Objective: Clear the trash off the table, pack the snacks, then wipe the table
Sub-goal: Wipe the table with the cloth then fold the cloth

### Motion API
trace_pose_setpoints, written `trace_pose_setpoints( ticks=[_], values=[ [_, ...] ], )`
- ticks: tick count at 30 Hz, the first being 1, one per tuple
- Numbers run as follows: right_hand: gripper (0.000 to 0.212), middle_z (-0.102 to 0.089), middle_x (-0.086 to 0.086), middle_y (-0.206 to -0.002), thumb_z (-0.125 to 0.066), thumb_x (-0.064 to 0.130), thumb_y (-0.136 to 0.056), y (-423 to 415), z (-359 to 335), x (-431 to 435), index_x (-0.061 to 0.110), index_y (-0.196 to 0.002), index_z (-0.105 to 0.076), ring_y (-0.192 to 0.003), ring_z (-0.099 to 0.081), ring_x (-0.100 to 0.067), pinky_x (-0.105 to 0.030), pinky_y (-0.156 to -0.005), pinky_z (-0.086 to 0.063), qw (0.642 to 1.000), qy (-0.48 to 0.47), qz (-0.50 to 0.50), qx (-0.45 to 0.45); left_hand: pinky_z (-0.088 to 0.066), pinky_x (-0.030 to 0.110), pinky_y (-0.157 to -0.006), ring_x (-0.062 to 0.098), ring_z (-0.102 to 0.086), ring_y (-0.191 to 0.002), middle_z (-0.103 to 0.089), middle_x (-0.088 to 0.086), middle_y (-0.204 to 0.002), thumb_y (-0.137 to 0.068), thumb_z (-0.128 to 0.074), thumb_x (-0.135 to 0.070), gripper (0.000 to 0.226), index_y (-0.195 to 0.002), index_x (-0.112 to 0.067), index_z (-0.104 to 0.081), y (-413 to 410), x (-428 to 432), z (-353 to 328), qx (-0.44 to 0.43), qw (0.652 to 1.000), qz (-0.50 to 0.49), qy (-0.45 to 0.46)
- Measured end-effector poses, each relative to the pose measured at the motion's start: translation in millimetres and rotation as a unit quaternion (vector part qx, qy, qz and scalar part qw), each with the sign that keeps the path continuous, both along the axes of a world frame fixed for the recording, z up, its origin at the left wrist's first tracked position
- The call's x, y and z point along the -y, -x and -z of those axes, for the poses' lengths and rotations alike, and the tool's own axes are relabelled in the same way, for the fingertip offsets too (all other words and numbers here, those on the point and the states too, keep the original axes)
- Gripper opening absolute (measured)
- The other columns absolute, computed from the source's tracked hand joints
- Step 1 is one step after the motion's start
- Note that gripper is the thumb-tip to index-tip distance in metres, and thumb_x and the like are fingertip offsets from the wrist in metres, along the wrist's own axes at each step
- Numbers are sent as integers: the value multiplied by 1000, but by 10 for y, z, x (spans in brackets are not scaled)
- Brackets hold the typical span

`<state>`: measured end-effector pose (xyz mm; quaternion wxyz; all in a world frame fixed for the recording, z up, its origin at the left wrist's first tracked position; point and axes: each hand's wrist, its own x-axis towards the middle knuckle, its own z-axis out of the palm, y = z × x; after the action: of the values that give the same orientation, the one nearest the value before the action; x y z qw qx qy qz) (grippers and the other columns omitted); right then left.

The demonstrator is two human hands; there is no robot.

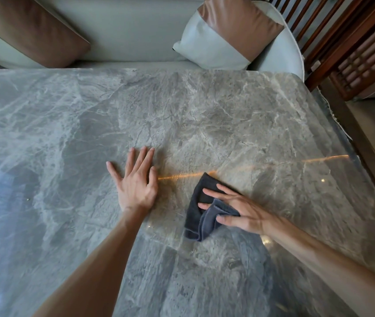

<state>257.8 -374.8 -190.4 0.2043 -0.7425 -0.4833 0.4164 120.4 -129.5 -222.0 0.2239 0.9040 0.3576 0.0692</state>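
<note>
A grey marble table (204, 115) fills most of the view. A dark grey folded cloth (199, 216) lies on it, right of centre. My right hand (239, 209) presses flat on the cloth, fingers spread over it and a fold caught between thumb and fingers. My left hand (136, 179) rests palm down on the bare stone to the left of the cloth, fingers apart, holding nothing. No trash or snacks show on the table.
A pale sofa (124, 30) runs along the table's far edge, with a brown cushion (28, 30) at left and a white and brown cushion (223, 35) at right. A dark wooden slatted screen (353, 49) stands beyond the table's right corner.
</note>
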Motion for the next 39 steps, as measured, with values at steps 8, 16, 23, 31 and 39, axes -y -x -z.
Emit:
trace_pose_setpoints(
  ticks=[8,16,23,31,39],
  values=[
    [97,-45,-10,-149,-73,63,-62,-497,-301,-305,15,-141,-45,-138,-43,-25,-47,-118,-26,950,76,220,-210,8,62,-117,4,-8,-150,-26,-20,-156,-100,-26,-36,49,-149,-39,-26,-10,-3,26,11,1000,-13,3],
    [34,-71,-12,-118,-60,36,-88,-1333,-680,-733,12,-105,-76,-109,-68,-30,-40,-81,-58,809,-172,404,-391,6,61,-118,5,-11,-150,-30,-19,-155,-95,-23,-39,52,-146,-38,-33,-24,3,10,15,1000,-16,-8],
    [34,-69,16,-110,-58,44,-90,-2082,-502,-994,21,-114,-65,-118,-61,-13,-28,-102,-41,890,-150,404,-148,4,59,-119,1,-11,-149,-30,-21,-155,-94,-23,-40,54,-147,-38,-32,-42,-3,15,22,999,-25,-12],
    [59,-6,21,-158,-32,56,-94,-1647,201,-937,42,-150,-19,-150,5,-14,-30,-118,8,978,1,155,141,4,58,-120,1,-11,-149,-30,-20,-155,-94,-24,-38,53,-147,-37,-31,-42,23,12,20,999,-32,-19],
    [58,-21,11,-159,-35,39,-94,-426,124,-351,26,-150,-28,-151,-4,-13,-43,-123,3,977,-47,11,208,8,59,-119,4,-12,-149,-31,-16,-156,-94,-26,-36,52,-146,-37,-33,-18,19,56,53,998,-29,-6]
  ],
)
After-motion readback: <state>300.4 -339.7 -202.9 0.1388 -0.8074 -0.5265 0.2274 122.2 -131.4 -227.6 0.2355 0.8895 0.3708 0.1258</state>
